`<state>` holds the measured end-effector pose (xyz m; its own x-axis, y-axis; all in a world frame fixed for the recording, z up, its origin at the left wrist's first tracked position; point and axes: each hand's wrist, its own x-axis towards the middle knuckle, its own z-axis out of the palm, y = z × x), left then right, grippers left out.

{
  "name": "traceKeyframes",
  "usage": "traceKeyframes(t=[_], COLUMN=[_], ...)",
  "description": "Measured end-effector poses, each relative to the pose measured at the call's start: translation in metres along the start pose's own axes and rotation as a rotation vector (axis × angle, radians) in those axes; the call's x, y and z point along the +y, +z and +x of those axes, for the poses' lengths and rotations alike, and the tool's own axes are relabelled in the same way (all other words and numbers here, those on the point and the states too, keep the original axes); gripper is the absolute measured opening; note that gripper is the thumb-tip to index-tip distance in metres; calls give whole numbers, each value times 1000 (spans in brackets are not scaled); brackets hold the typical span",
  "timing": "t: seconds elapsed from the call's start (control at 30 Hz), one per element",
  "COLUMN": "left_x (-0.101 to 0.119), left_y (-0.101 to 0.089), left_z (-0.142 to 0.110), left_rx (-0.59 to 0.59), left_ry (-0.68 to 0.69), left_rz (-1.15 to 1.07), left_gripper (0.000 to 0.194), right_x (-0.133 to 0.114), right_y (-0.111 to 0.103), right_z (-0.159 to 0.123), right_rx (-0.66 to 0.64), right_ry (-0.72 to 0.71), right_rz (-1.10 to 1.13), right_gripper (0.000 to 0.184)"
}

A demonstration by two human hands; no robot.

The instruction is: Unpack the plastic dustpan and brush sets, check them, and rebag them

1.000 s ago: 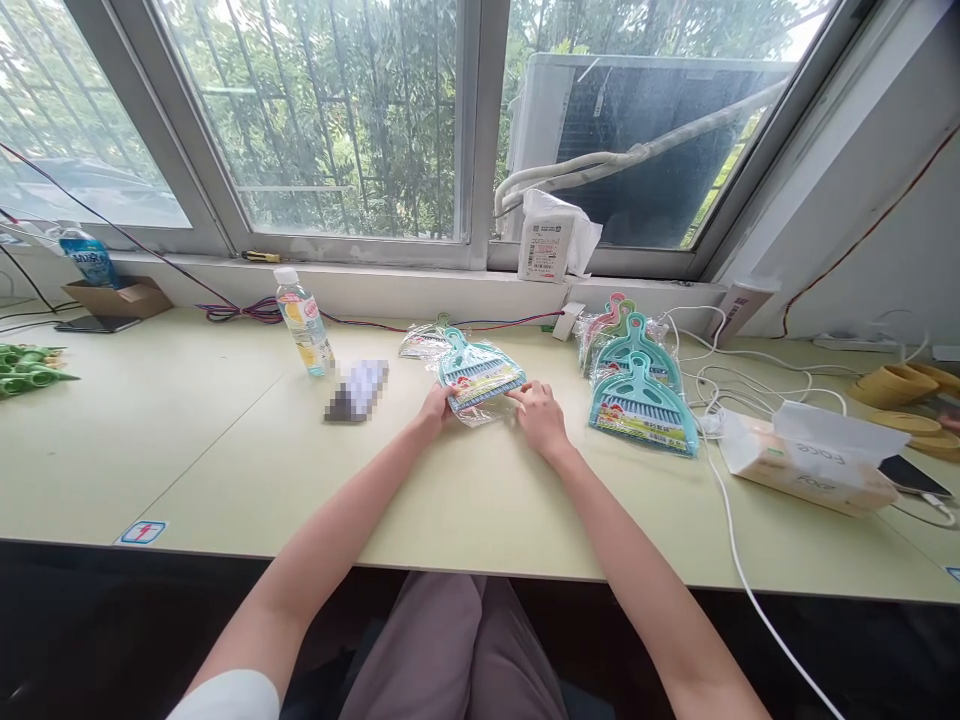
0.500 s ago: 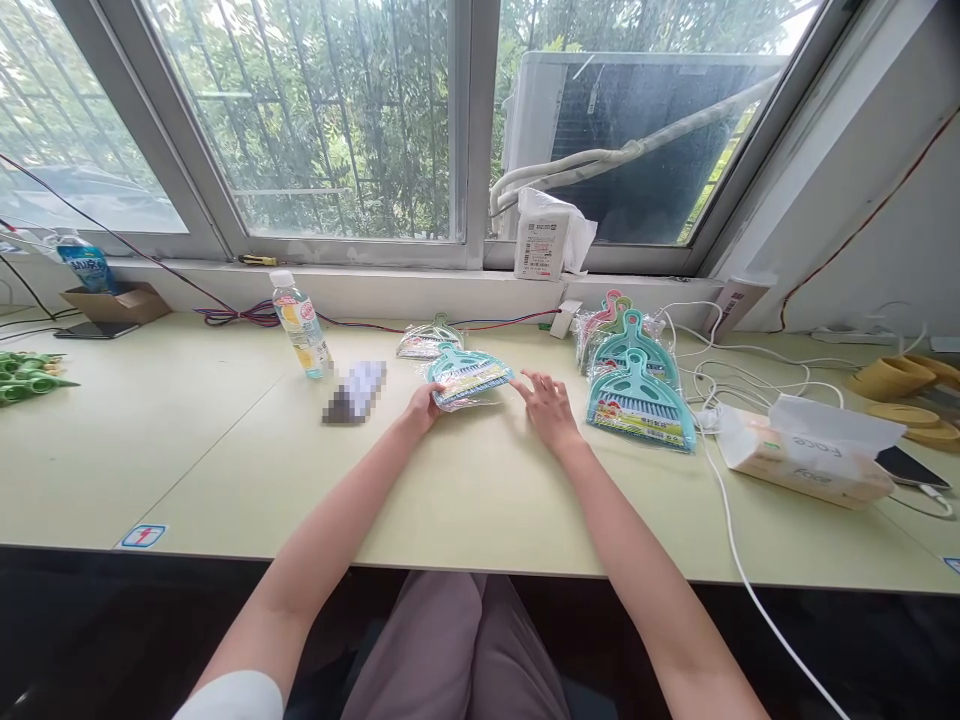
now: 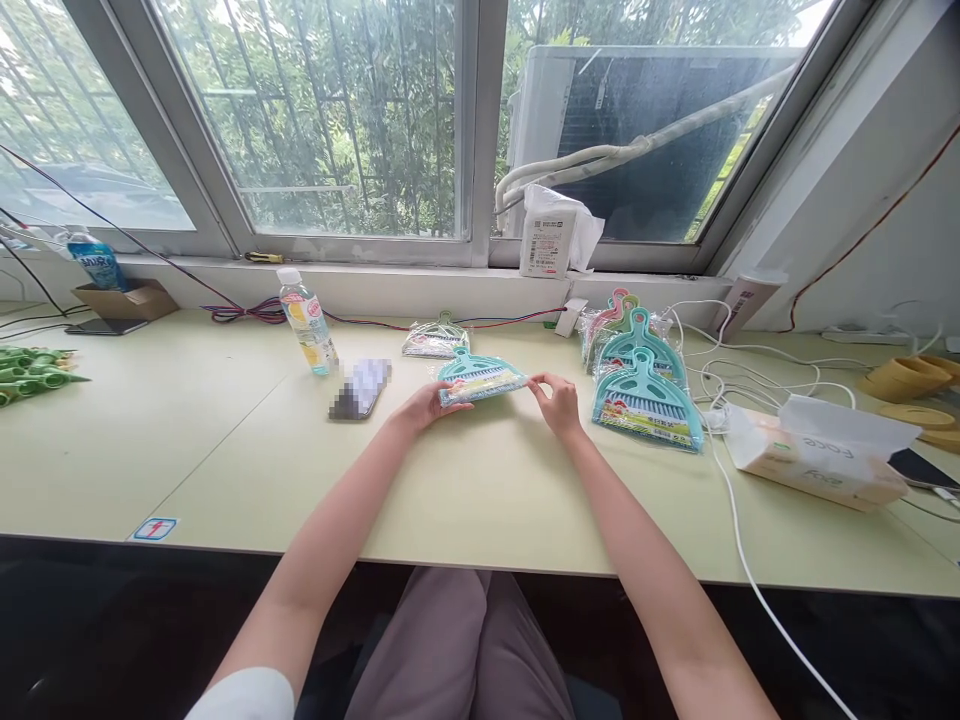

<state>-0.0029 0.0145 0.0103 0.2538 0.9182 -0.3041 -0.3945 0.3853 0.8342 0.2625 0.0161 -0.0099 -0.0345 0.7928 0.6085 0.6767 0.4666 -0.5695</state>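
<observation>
Two-hand hold: left hand [image 3: 422,408] curled partly closed under the left end of the teal dustpan set [image 3: 480,382]; right hand [image 3: 556,403] pinching its right corner.
Dustpan set spot: frame centre, film-wrapped, brush inside with pan.
Wrapped sets [image 3: 646,410]: right of centre, grouped, clear film.
Cardboard box [image 3: 139,303]: far left, blue pack [image 3: 99,264] standing in it.
Drink bottle [image 3: 309,330]: left of centre, capped, fill level unclear.
Tissue pack [image 3: 821,462]: right side, white sheet poking out.
</observation>
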Motion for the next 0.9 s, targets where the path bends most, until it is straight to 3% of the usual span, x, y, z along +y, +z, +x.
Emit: traceKeyframes(t=[0.23, 0.4, 0.53, 0.67, 0.77, 0.9], left_x=[-7, -19, -18, -15, -14, -11], left_y=[14, 20, 18, 18, 20, 26], left_z=[-11, -11, -11, -11, -11, -20], left_rx=[-110, -255, -308, -293, -336, -429], left_ry=[14, 89, 114, 91, 48, 78], left_rz=[183, 319, 405, 426, 391, 398], left_gripper=[33, 51, 67, 64, 60, 66], right_x=[-2, 9, 17, 22, 25, 24], right_y=[-1, 1, 10, 17, 18, 15], right_z=[0, 2, 0, -4, -4, -3], right_rx=[135, 225, 120, -7, -31, 12], right_ry=[78, 118, 245, 510, 599, 635], right_rz=[43, 76, 362, 588, 578, 461], right_gripper=[29, 24, 24, 44, 52, 43])
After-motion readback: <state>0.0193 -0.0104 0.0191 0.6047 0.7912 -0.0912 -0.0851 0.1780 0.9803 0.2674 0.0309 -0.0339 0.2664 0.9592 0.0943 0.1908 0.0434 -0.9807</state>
